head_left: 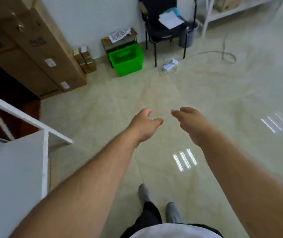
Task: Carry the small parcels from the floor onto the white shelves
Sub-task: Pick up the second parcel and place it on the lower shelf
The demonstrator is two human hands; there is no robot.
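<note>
Reaching forward over the pale tiled floor (206, 93), both bare arms are stretched out side by side, and neither hand holds anything. The left hand (144, 124) has its grip apart, with loosely curled fingers and the thumb pointing toward the other hand. The right hand (190, 122) is also empty, its fingers relaxed and spread a little, near the left hand but not touching it. The small parcels (85, 60) stand in a tight stack on the floor against the wall, far ahead of the hands, between the tall cardboard boxes (39, 48) on the left and a green plastic basket (126, 60) on the right. Behind the basket is a small brown rack (120, 41) with papers on top, and further right a black chair (168, 23) with white paper on its seat. One white shelf unit (25, 134) is at the left edge, just beside the left forearm; another white shelf (223, 12) is in the far right corner. Two grey shoes (172, 212) are visible below on the floor.
</note>
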